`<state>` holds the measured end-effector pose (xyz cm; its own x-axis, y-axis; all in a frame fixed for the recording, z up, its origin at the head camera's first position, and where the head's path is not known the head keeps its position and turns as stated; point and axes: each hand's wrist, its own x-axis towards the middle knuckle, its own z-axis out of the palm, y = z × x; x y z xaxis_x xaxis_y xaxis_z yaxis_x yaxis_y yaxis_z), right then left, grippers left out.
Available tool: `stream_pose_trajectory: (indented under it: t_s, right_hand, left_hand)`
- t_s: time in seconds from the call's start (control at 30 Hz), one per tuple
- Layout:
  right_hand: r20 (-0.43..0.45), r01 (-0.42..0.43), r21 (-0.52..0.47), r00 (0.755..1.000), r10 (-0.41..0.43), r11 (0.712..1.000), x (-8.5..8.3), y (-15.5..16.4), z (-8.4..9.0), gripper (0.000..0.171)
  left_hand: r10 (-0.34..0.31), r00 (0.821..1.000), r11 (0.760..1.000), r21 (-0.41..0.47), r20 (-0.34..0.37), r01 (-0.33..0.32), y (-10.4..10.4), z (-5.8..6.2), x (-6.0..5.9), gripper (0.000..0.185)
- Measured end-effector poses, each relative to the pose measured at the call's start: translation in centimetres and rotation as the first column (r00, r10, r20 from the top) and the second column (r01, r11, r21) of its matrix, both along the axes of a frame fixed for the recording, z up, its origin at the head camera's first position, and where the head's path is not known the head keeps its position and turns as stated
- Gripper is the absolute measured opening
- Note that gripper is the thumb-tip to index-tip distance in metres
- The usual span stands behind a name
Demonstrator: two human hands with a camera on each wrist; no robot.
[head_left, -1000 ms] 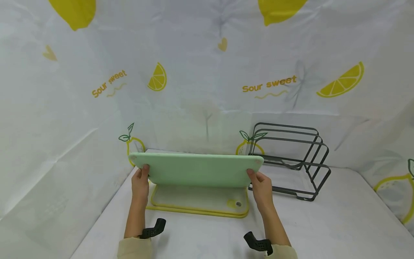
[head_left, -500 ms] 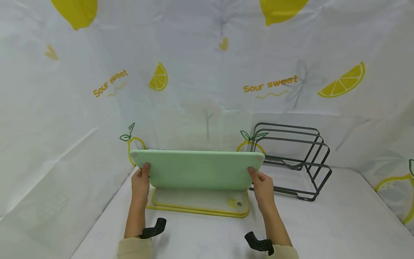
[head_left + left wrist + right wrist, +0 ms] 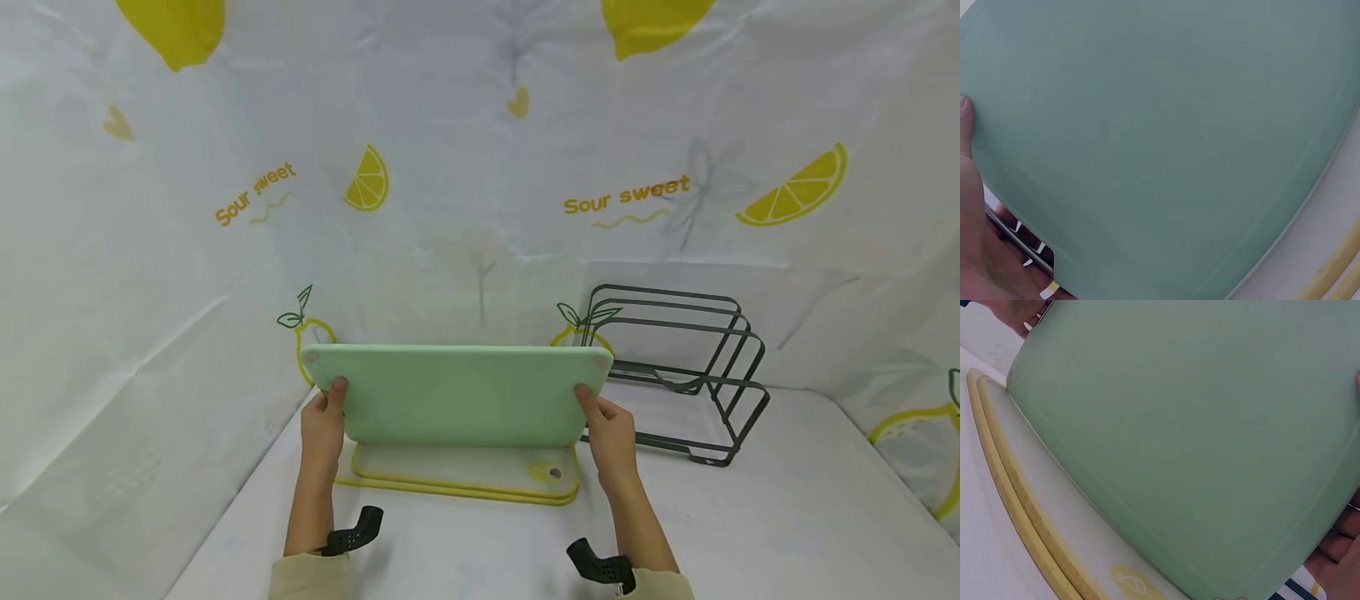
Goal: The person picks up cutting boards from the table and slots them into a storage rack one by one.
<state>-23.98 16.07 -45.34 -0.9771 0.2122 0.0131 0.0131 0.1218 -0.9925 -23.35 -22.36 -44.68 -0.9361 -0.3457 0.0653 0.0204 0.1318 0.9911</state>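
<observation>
A pale green cutting board (image 3: 459,396) is held up by both hands, tilted with its broad face toward me. My left hand (image 3: 322,429) grips its left side, thumb on the near face and fingers behind. At the right side my right hand (image 3: 611,437) holds it the same way, thumb pressed on the face. The board's lower edge is over two stacked white cutting boards (image 3: 457,464) with yellow rims, covering their far part. In the right wrist view the yellow rims (image 3: 1019,494) lie left of the green board (image 3: 1179,437).
A black wire rack (image 3: 675,326) with several upright loops stands at the back right, partly behind the green board. White sheeting (image 3: 480,167) with lemon prints rises behind and beside the white table (image 3: 780,500).
The green board has tipped more upright: its top edge is higher and its bottom edge lower, covering more of the stacked boards. Both hands keep their grip almost in place.
</observation>
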Motion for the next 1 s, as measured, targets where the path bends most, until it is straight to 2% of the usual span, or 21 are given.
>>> stream_pose_trajectory:
  t_s: [0.67, 0.87, 1.0]
  right_hand:
    - [0.064, -0.010, 0.004, 0.998, 0.010, 1.000, 0.61, 0.00, 0.75, 0.080]
    - [0.073, -0.005, 0.022, 0.997, 0.004, 1.000, 0.62, -0.09, 0.85, 0.082]
    - [0.071, -0.001, 0.029, 0.998, -0.001, 1.000, 0.66, -0.08, 0.92, 0.083]
  left_hand:
    - [0.007, 1.000, 1.000, 0.020, 0.004, -0.008, 0.19, 0.54, 0.27, 0.079]
    - [0.062, 0.998, 0.998, 0.005, -0.024, -0.062, 0.46, 0.50, 0.31, 0.066]
    - [0.053, 0.998, 0.999, -0.011, -0.030, -0.054, 0.38, 0.52, 0.30, 0.065]
